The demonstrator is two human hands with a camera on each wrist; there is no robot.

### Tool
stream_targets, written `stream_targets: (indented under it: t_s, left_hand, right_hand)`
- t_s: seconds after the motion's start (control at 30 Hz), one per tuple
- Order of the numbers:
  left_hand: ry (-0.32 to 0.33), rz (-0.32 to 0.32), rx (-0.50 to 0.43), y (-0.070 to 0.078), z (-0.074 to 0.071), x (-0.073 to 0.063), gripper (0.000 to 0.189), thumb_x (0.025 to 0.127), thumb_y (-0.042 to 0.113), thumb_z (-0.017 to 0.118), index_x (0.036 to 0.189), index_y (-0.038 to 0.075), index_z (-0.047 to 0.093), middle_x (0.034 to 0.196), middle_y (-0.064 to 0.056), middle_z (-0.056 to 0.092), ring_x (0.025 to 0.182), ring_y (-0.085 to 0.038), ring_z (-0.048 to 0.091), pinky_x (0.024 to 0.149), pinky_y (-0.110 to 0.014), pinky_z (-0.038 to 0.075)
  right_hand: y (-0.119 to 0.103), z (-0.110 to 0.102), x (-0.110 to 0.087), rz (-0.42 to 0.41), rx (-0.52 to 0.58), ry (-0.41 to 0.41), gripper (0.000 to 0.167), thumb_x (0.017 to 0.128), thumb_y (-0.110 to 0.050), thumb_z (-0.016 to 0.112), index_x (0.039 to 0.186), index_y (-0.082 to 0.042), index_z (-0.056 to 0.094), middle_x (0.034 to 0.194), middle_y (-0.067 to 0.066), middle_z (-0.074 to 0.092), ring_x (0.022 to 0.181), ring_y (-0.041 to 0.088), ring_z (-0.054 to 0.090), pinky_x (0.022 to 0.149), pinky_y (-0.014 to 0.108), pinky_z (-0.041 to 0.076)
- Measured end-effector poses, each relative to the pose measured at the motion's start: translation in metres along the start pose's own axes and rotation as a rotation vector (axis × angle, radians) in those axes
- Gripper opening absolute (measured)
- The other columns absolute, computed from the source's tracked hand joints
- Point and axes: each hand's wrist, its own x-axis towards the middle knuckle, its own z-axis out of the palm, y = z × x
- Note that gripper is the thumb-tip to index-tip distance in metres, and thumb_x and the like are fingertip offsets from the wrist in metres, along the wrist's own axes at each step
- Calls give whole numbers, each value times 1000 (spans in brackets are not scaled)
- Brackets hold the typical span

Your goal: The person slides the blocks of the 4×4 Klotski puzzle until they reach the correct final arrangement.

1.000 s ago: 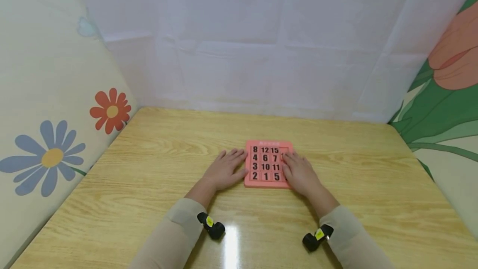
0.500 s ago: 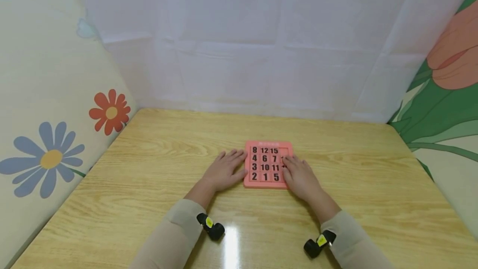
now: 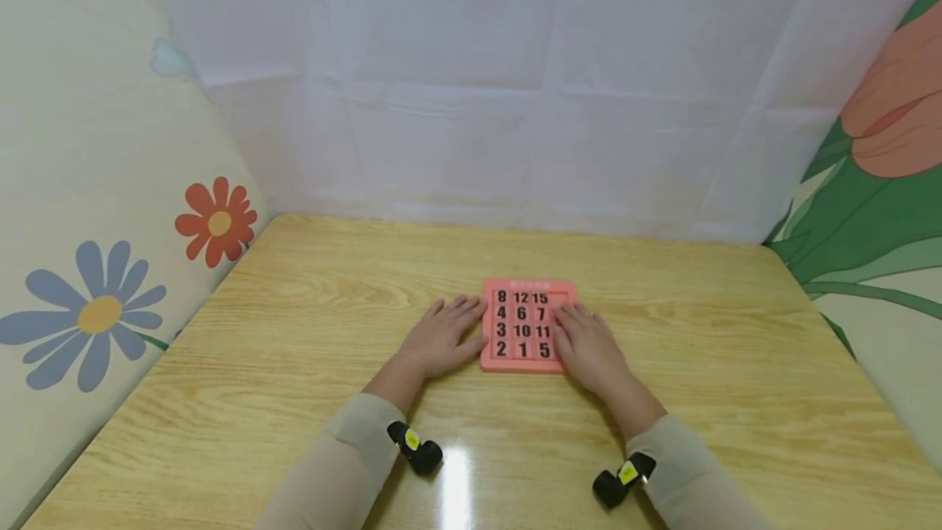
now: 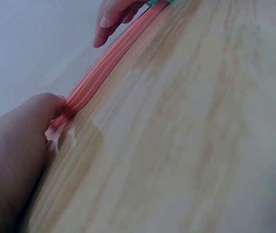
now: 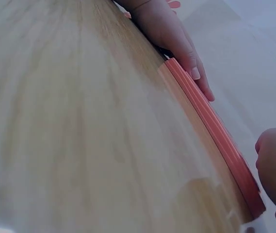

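A pink sliding number puzzle (image 3: 522, 322) lies flat on the wooden table between the two hands. Black numbers such as 8, 12 and 15 show on its tiles, and the top right slot has no tile. My left hand (image 3: 439, 337) lies along the puzzle's left side, fingers extended, with the thumb on the rim in the left wrist view. Over the right column my right hand (image 3: 591, 349) reaches in, its fingertips on or close above the tiles and hiding those below the gap. From the right wrist view, the puzzle's pink side edge (image 5: 210, 128) shows between both hands.
The table (image 3: 331, 268) has a wood-grain top with a bright reflection near the front. A white cloth (image 3: 456, 105) hangs behind it. Flower-printed panels (image 3: 100, 314) stand at both sides. A small black camera is strapped to each wrist.
My right fingers have shifted slightly toward the near side and left over the right column, baring more of the top right slot. The left hand and the puzzle stay put.
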Motion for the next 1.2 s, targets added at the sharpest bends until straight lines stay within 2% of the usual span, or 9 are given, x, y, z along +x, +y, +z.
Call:
stream_targets:
  t_s: [0.43, 1.2]
  left_hand:
    - [7, 3, -24, 1, 4, -2, 66, 101, 51, 40, 155, 15, 28, 162, -5, 27, 152, -27, 20, 126, -50, 10]
    - [19, 6, -13, 0, 0, -1, 66, 101, 50, 40, 155, 14, 30, 161, -6, 29, 152, -28, 21, 125, -50, 11]
  right_hand:
    - [-20, 13, 22, 8, -60, -63, 51, 105, -33, 34, 149, -9, 42, 158, 10, 36, 150, 32, 24, 125, 51, 12]
    - [-4, 2, 18, 6, -71, -42, 50, 105, -29, 34, 148, -5, 42, 157, 14, 37, 150, 35, 24, 123, 56, 14]
